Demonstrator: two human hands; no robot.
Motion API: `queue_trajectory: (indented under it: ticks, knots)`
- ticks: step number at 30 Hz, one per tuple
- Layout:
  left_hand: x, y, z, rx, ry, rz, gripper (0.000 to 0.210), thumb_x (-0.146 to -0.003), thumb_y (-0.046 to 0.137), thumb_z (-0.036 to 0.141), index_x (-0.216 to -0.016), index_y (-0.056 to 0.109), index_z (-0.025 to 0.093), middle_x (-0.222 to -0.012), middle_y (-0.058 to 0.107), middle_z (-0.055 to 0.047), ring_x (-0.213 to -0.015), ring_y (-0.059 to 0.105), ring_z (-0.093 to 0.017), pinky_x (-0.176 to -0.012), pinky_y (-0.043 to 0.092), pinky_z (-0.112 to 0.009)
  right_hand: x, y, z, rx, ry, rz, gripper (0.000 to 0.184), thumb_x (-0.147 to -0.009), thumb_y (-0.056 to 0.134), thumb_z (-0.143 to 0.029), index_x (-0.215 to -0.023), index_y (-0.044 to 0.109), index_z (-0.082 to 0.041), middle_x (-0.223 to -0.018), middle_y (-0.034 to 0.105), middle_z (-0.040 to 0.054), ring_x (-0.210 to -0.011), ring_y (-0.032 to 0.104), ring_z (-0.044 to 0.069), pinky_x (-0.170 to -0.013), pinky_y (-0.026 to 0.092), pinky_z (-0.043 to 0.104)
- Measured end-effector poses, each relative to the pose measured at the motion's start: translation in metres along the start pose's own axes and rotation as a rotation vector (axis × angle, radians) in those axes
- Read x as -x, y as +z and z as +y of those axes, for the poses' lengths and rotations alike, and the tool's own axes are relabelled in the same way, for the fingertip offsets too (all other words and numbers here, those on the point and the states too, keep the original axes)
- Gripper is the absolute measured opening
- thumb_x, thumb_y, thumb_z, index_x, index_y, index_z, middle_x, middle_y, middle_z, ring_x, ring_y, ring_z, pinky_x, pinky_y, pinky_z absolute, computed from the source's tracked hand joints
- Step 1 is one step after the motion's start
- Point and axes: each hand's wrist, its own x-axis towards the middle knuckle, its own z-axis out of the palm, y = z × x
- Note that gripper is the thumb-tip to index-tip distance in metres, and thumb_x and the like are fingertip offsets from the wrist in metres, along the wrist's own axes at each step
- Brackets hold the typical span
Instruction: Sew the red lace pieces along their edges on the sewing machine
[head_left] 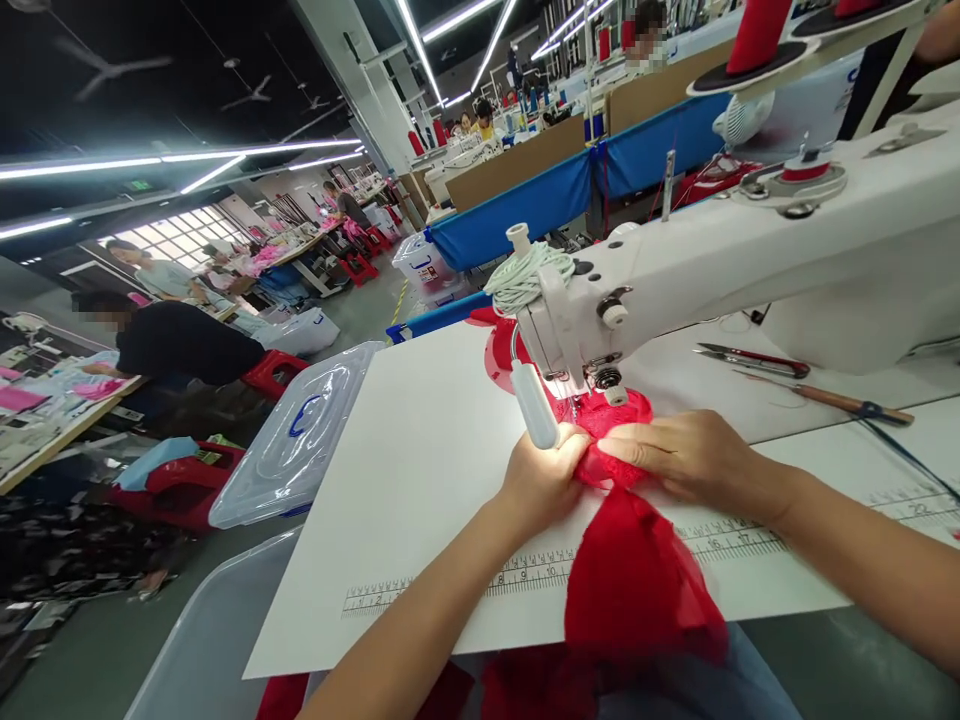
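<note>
A white sewing machine (675, 250) reaches in from the right, its lit needle area above red sheer fabric (619, 470). My left hand (541, 475) pinches the fabric's left edge just below the presser foot. Close beside it, my right hand (682, 455) presses and grips the same fabric from the right, fingertips pointing toward the needle. More red cloth (637, 590) hangs from there over the table's front edge toward my lap. Another red piece lies behind the needle. The fingertips are partly covered by folds.
Thread snips (754, 360) and a wooden-handled tool (855, 402) lie right of the needle. A printed ruler (525, 577) runs along the white tabletop (375, 480). Lidded plastic boxes (300, 430) stand to the left. Red thread cones (757, 35) rise behind the machine. Other people sit at distant tables.
</note>
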Motion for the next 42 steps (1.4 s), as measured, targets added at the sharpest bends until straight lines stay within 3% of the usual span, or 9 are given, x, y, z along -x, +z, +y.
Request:
queue_trajectory:
  ticks: [3, 8, 15, 23, 27, 33, 36, 39, 42]
  knots:
    - [-0.004, -0.004, -0.003, 0.026, -0.026, -0.018, 0.007, -0.087, 0.054, 0.017, -0.087, 0.060, 0.020, -0.080, 0.063, -0.003, -0.073, 0.056, -0.019, -0.066, 0.045, -0.030, 0.001, 0.004, 0.003, -0.102, 0.109, -0.077, 0.027, -0.095, 0.041, -0.005, -0.104, 0.062, -0.020, -0.087, 0.072, 0.0012, -0.068, 0.061, 0.013, -0.057, 0.039, 0.026]
    - [-0.011, -0.017, -0.008, 0.108, -0.048, -0.103, 0.021, -0.083, 0.045, 0.003, -0.079, 0.056, 0.021, -0.074, 0.062, 0.002, -0.069, 0.057, -0.014, -0.068, 0.048, -0.026, 0.003, 0.014, 0.005, -0.301, 0.372, -0.110, 0.027, -0.103, 0.040, -0.028, -0.087, 0.061, -0.021, -0.075, 0.062, 0.0013, -0.064, 0.055, 0.014, -0.057, 0.038, 0.026]
    - [-0.009, -0.014, -0.001, 0.102, -0.055, -0.086, 0.026, -0.082, 0.074, 0.027, -0.071, 0.051, 0.021, -0.078, 0.061, 0.002, -0.073, 0.057, -0.014, -0.069, 0.049, -0.026, 0.002, 0.014, 0.002, -0.393, 0.466, -0.103, 0.027, -0.101, 0.040, -0.026, -0.082, 0.058, -0.022, -0.075, 0.058, 0.0014, -0.065, 0.052, 0.015, -0.059, 0.039, 0.027]
    - [0.002, 0.011, -0.001, -0.090, 0.031, 0.053, 0.016, -0.089, 0.058, 0.016, -0.074, 0.059, 0.020, -0.079, 0.064, -0.002, -0.073, 0.058, -0.016, -0.066, 0.046, -0.028, 0.007, 0.011, 0.004, -0.349, 0.311, -0.111, 0.018, -0.099, 0.045, -0.021, -0.093, 0.061, -0.022, -0.084, 0.063, 0.0033, -0.069, 0.057, 0.015, -0.059, 0.039, 0.026]
    - [0.005, 0.009, -0.002, -0.179, 0.147, 0.086, 0.020, -0.084, 0.053, 0.006, -0.082, 0.066, 0.020, -0.084, 0.068, -0.003, -0.070, 0.055, -0.016, -0.060, 0.042, -0.028, 0.007, 0.008, 0.001, -0.093, 0.152, -0.147, 0.039, -0.085, 0.039, 0.000, -0.111, 0.062, -0.019, -0.088, 0.065, 0.0049, -0.070, 0.056, 0.017, -0.057, 0.035, 0.029]
    - [0.006, 0.004, 0.002, -0.263, 0.218, 0.113, 0.029, -0.093, 0.046, 0.004, -0.090, 0.071, 0.019, -0.085, 0.069, -0.003, -0.068, 0.054, -0.014, -0.057, 0.040, -0.028, -0.001, 0.007, -0.007, 0.109, 0.078, -0.215, 0.036, -0.074, 0.039, 0.008, -0.078, 0.062, -0.020, -0.070, 0.056, 0.0007, -0.057, 0.043, 0.016, -0.052, 0.025, 0.032]
    - [0.008, -0.006, 0.009, -0.268, 0.238, 0.090, 0.025, -0.099, 0.048, 0.022, -0.099, 0.072, 0.016, -0.090, 0.070, -0.007, -0.070, 0.055, -0.017, -0.059, 0.044, -0.030, 0.000, 0.010, -0.005, 0.059, 0.056, -0.216, 0.041, -0.067, 0.039, 0.009, -0.083, 0.064, -0.019, -0.092, 0.070, 0.0041, -0.063, 0.052, 0.016, -0.055, 0.033, 0.031]
    - [0.011, -0.018, 0.015, -0.264, 0.242, 0.000, 0.055, -0.103, 0.036, 0.055, -0.105, 0.072, 0.014, -0.102, 0.070, -0.012, -0.071, 0.056, -0.020, -0.061, 0.046, -0.034, 0.001, 0.010, -0.001, -0.030, 0.037, -0.276, 0.044, -0.061, 0.043, 0.004, -0.092, 0.064, -0.018, -0.111, 0.074, 0.0063, -0.068, 0.059, 0.016, -0.057, 0.038, 0.030]
    - [0.013, -0.025, 0.018, -0.304, 0.210, -0.075, 0.078, -0.102, 0.013, 0.065, -0.112, 0.072, 0.016, -0.115, 0.069, -0.014, -0.072, 0.057, -0.022, -0.063, 0.046, -0.037, 0.001, 0.008, 0.000, -0.033, 0.095, -0.353, 0.039, -0.056, 0.048, 0.002, -0.085, 0.061, -0.020, -0.105, 0.076, 0.0044, -0.065, 0.060, 0.016, -0.052, 0.033, 0.029]
